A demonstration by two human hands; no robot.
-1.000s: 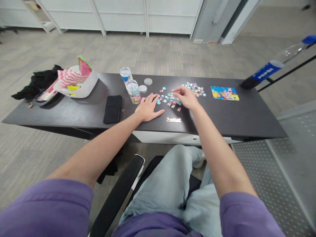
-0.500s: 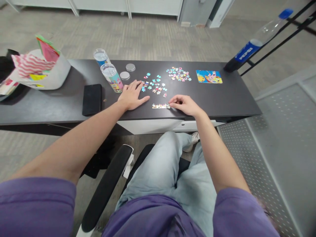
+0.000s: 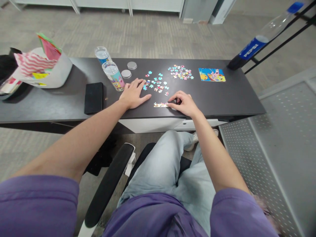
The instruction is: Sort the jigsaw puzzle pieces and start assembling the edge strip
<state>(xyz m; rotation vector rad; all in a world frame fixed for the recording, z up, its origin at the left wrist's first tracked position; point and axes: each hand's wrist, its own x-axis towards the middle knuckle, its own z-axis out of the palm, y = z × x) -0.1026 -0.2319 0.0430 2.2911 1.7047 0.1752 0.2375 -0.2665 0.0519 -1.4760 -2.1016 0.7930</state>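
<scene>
A short joined strip of jigsaw puzzle pieces (image 3: 160,105) lies near the table's front edge. My right hand (image 3: 184,103) is at its right end, thumb and forefinger curled around the end piece, which they mostly hide. My left hand (image 3: 133,94) rests flat on the table with fingers spread, holding nothing. Its fingertips touch or nearly touch a loose group of puzzle pieces (image 3: 158,84). Farther back is a denser pile of pieces (image 3: 181,72). To the right of that pile lies a colourful cartoon picture card (image 3: 212,75).
Two clear cartoon-printed canisters (image 3: 116,79) stand left of my left hand, with two round silver lids (image 3: 126,74) beside them. A black phone (image 3: 93,98) and a white bin of packets (image 3: 61,70) are farther left. A Pepsi bottle (image 3: 251,49) stands at the right back corner.
My right thumb and forefinger have parted slightly at the strip's right end. My left hand stays in place. The whole view has shifted a little.
</scene>
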